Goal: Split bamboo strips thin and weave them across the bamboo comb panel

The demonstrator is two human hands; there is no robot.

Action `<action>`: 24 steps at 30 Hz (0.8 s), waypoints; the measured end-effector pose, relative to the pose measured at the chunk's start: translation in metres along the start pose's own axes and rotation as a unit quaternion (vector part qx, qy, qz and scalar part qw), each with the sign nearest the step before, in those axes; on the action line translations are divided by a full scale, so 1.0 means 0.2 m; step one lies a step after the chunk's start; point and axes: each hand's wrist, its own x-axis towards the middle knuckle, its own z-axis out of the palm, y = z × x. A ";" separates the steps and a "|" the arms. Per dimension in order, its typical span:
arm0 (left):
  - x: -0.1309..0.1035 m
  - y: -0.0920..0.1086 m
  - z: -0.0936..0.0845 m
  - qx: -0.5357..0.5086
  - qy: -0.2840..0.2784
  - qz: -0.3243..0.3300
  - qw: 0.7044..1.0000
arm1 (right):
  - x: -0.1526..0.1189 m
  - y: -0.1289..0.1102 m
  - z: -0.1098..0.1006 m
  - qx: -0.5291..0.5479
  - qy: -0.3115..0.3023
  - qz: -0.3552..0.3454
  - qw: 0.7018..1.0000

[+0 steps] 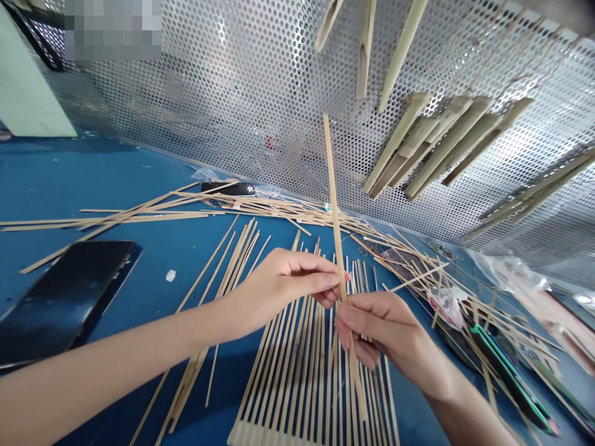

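Observation:
A long, flat bamboo strip [332,179] is held nearly upright between both hands. My left hand [297,279] pinches it around its middle, thumb against fingers. Just below and to the right, my right hand [381,325] grips the same strip, whose lower end reaches down past the fingers. Beneath the hands, a row of parallel bamboo strips [279,378] fans out over the blue table [116,167], joined by a pale band at the near edge. Left of that row, a loose bunch of strips [195,371] lies under my left forearm.
A black phone-like device [69,297] lies at left. Piled strips [297,210] run along the back, before a perforated metal panel [195,105] hung with split bamboo pieces [446,142]. At right are a green-and-black cutter knife [509,375] and crumpled plastic [446,303].

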 end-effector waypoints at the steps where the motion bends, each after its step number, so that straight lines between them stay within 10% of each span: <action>1: 0.00 0.00 0.00 -0.002 -0.002 0.000 1.000 | 0.00 0.00 0.00 0.003 -0.002 0.001 1.000; 24: -0.01 -0.02 -0.01 0.006 0.015 -0.024 1.000 | -0.05 -0.01 0.07 -0.260 0.038 -0.050 0.964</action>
